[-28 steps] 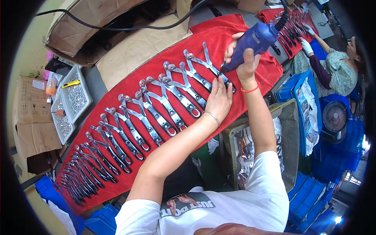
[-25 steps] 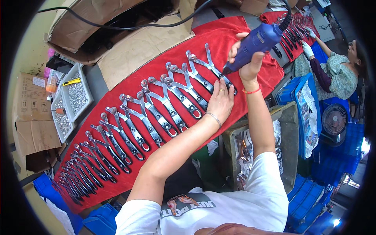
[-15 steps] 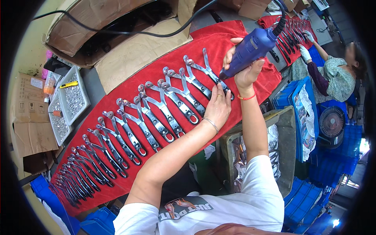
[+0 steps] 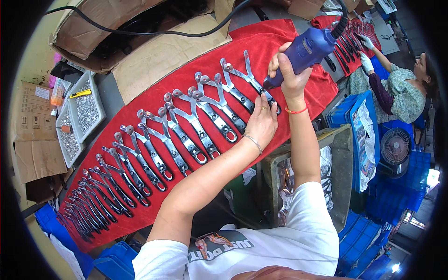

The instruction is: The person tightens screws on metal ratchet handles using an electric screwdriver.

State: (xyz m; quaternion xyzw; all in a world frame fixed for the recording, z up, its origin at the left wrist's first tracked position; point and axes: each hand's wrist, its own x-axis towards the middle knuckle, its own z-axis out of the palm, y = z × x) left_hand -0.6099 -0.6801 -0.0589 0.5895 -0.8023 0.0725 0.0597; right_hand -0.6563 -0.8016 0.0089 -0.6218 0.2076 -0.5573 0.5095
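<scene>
My right hand (image 4: 293, 77) is wrapped round a blue corded power screwdriver (image 4: 303, 50), its dark nose tilted down over the right end of a row of tools. Just below the nose, my left hand (image 4: 262, 122) steadies the dark handle of the rightmost Y-shaped metal hand tool (image 4: 252, 80), fingertips pressing on it. To the left, more hand tools of this kind (image 4: 198, 116) lie side by side on a red cloth (image 4: 149, 95), their forked ends pointing away from me and looped handles toward me. Any screw under the fingertips is too small to make out.
White trays of small metal parts (image 4: 87, 112) stand at left, a yellow cutter (image 4: 80, 93) on one. An opened carton (image 4: 98, 30) lies beyond the cloth, the black cord (image 4: 177, 33) crossing above it. A grey bin (image 4: 344, 172) is near right. A co-worker (image 4: 401, 84) sits farther right.
The screwdriver has risen slightly and moved right, its nose lifting off the handle. My left fingertips have slid up onto the handle near where the nose was.
</scene>
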